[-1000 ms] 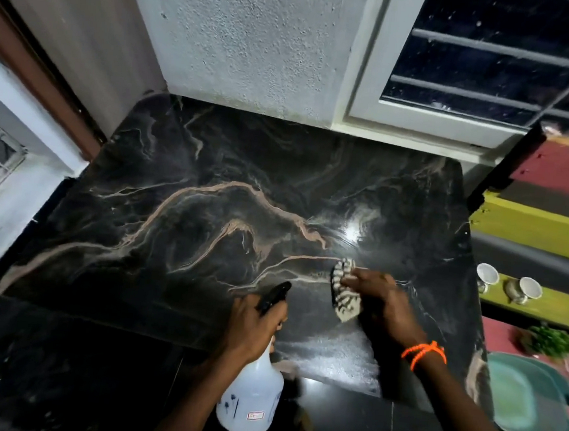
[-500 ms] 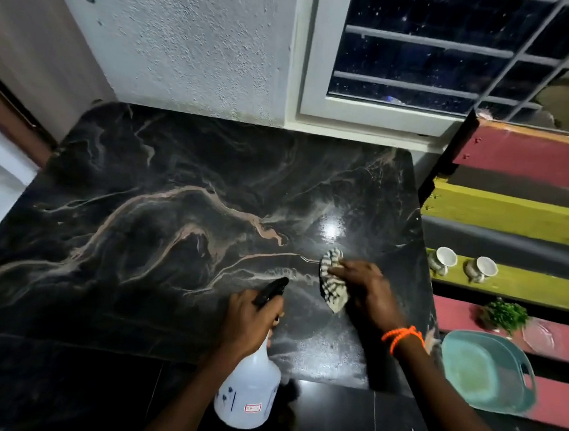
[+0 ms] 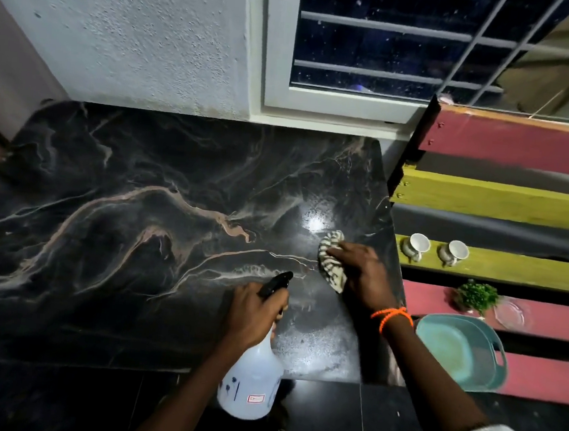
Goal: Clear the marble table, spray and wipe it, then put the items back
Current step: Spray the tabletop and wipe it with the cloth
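The black marble table [image 3: 130,236] with pink veins fills the middle of the view and has nothing standing on it. My left hand [image 3: 250,312] grips the neck of a translucent white spray bottle [image 3: 251,381] with a black nozzle, held at the table's near edge. My right hand [image 3: 364,274] presses a crumpled striped cloth [image 3: 330,260] flat on the marble near the right edge. A misted wet patch [image 3: 316,348] lies on the near right corner.
A striped wooden bench [image 3: 504,200] stands right of the table. On it sit two small cups [image 3: 418,246], a small green plant [image 3: 475,297], a glass dish [image 3: 512,314] and a teal basin [image 3: 460,354]. A barred window [image 3: 394,46] and white wall are behind.
The view has swung to the right, showing more of the bench. My right hand has slid the cloth a little farther away and rightward on the marble. The left hand keeps holding the bottle.
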